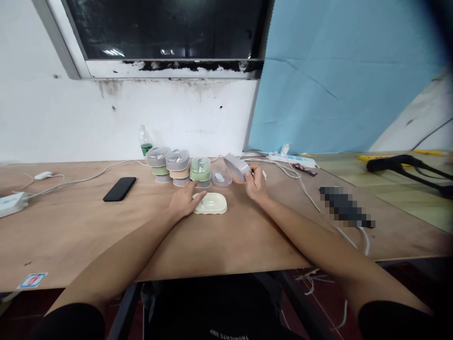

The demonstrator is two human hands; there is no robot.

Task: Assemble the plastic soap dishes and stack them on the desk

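Note:
My right hand [255,183] is closed on the edge of a translucent grey plastic container [236,166], which it holds up tilted above the table. My left hand [184,200] lies with its fingers apart against the left end of a cream oval plastic tray [213,203] on the wooden table. Just behind the tray sits a clear plastic lid [221,177], lying flat. To its left stands a small stacked box with a green top [200,169]. Two more stacks, one with a peach band [179,173] and one with a green band [159,170], stand farther left.
A black phone [119,189] lies at left, near a white power adapter [13,204]. Behind the stacks is a plastic bottle [144,140]. White cables [304,186] run from a power strip [293,160] past a pixelated dark object [345,207] at right.

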